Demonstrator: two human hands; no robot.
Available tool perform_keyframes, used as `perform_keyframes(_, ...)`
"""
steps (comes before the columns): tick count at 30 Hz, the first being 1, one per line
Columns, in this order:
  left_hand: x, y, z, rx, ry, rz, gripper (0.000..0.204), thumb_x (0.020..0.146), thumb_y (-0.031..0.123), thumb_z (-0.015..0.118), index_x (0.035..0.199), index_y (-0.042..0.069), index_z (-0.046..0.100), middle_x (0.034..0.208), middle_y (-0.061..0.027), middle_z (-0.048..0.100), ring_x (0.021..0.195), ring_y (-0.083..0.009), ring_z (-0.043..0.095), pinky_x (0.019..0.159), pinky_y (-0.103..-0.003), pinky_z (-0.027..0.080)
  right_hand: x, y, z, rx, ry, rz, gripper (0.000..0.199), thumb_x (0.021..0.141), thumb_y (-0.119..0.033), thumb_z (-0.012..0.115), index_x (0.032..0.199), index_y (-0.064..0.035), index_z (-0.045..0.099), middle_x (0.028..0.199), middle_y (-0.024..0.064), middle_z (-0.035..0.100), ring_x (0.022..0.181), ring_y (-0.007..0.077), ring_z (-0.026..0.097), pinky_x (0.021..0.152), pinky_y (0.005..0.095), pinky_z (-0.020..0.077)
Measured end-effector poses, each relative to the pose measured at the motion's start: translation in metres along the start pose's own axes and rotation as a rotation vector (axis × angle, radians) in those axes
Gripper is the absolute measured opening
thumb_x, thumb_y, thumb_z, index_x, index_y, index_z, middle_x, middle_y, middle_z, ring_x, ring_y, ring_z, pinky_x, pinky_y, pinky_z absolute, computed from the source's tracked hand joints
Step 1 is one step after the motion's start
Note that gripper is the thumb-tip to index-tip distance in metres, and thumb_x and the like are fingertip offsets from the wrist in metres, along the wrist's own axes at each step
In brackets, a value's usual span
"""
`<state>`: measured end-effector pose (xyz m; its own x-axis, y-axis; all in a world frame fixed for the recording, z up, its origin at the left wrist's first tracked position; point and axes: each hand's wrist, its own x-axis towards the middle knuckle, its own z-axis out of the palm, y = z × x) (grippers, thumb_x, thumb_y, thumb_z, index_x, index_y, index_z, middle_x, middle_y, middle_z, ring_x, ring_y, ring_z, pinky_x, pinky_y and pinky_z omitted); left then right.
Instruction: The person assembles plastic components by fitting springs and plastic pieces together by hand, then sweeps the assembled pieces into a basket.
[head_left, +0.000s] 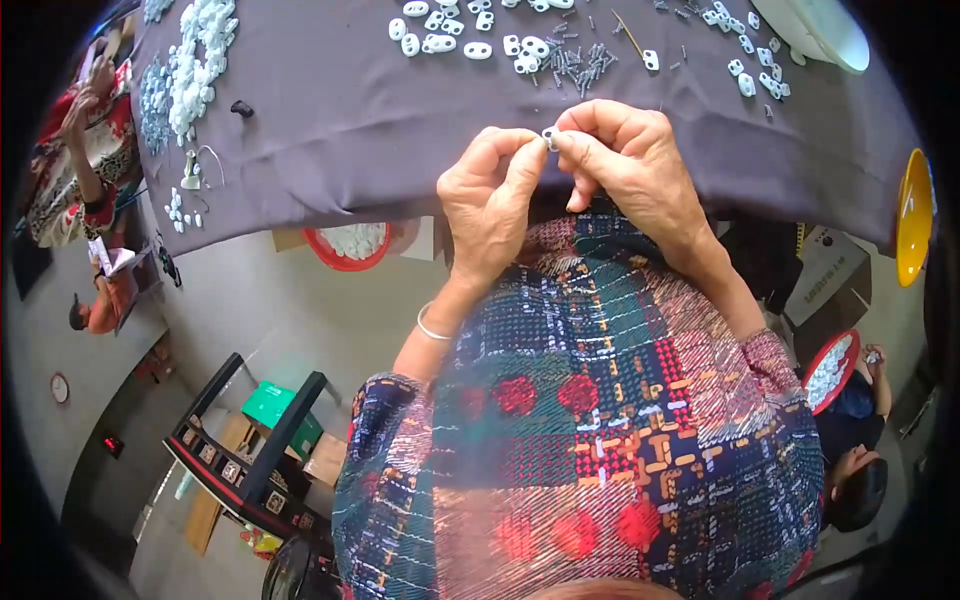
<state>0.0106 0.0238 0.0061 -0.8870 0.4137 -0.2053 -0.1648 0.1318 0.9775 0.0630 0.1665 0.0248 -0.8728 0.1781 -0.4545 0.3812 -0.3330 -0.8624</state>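
A small white plastic piece with a dark hole (550,138) is pinched between the fingertips of both my hands, just above the near part of the table. My left hand (488,200) grips its left side with thumb and forefinger, a white bracelet on that wrist. From the right, my right hand (640,165) holds it with thumb and forefinger, its other fingers curled below. Beyond my hands lie a heap of small grey screws or pins (582,68) and several white oval pieces with holes (440,43). The fingertips cover much of the held piece.
A dark cloth (330,130) covers the table. White parts (200,60) are heaped at far left, and a white bowl (845,40) stands at far right. A red basin of white pieces (350,245) sits below the table edge. Other people (90,150) are at both sides.
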Motion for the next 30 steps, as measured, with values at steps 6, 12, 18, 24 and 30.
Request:
perform_keyframes(6,-0.002,0.008,-0.001,-0.133,-0.014,-0.149,0.011,0.087,0.008,0.060,0.094,0.000,0.063,0.074,0.0026,0.057,0.057,-0.0005,0.042,0.049,-0.014,0.031,0.004,0.004,-0.003,0.070,0.000,0.009,0.017,0.088,-0.013,0.059,0.094,0.0028,0.060,0.072,0.0027,0.057,0.053,0.0044,0.052,0.048,0.0204,0.0506)
perform_keyframes(12,0.002,0.014,-0.024,-0.388,-0.101,-0.367,0.021,0.089,0.008,0.054,0.108,-0.002,0.057,0.085,-0.0046,0.058,0.060,-0.0032,0.045,0.047,-0.014,0.032,0.010,0.015,-0.008,0.191,0.047,0.017,0.015,0.087,-0.011,0.061,0.092,0.0027,0.060,0.071,0.0040,0.059,0.052,0.0041,0.052,0.045,0.0209,0.0515)
perform_keyframes(18,0.003,0.022,-0.033,-0.399,-0.053,-0.346,0.026,0.084,0.004,0.060,0.110,0.000,0.057,0.101,-0.0114,0.063,0.090,-0.0200,0.065,0.051,-0.021,0.049,0.013,0.021,-0.007,0.229,0.025,0.006,0.015,0.086,-0.011,0.061,0.091,0.0031,0.060,0.071,0.0045,0.059,0.051,0.0041,0.051,0.044,0.0204,0.0508)
perform_keyframes(24,0.001,0.015,-0.024,-0.729,0.000,-0.504,0.023,0.085,0.007,0.062,0.106,0.002,0.059,0.091,-0.0092,0.065,0.080,-0.0172,0.065,0.052,-0.021,0.048,0.009,0.023,-0.017,0.227,0.075,0.003,0.015,0.086,-0.010,0.061,0.094,0.0024,0.059,0.072,0.0034,0.058,0.052,0.0042,0.052,0.043,0.0197,0.0495)
perform_keyframes(30,0.000,0.006,-0.029,-0.856,-0.034,-0.560,0.028,0.086,0.007,0.060,0.113,0.006,0.053,0.100,-0.0081,0.060,0.079,-0.0131,0.060,0.051,-0.019,0.044,0.010,0.028,-0.016,0.276,0.061,0.000,0.014,0.086,-0.009,0.062,0.093,0.0017,0.059,0.071,0.0034,0.058,0.051,0.0049,0.052,0.044,0.0207,0.0491)
